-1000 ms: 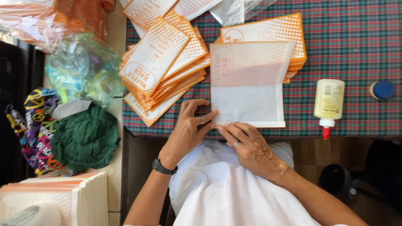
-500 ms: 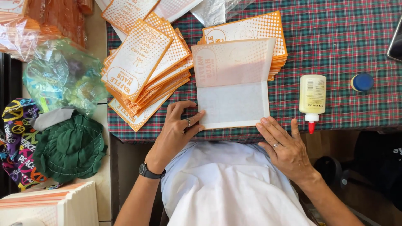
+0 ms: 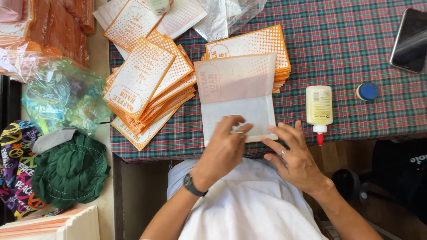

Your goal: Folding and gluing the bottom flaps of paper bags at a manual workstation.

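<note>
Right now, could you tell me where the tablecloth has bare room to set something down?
Bare tablecloth lies between the right stack and the phone, and right of the blue cap. The left is crowded with fanned bags; both hands press the sheet at the front edge.

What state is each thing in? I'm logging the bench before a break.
Paper bag: flat, bottom flap folded up, pressed by both hands.
Left hand: flat on the flap.
Right hand: fingertips at the bag's corner.
Glue bottle: lying down, uncapped.
Blue cap: off, apart.
Phone: screen dark.
</note>
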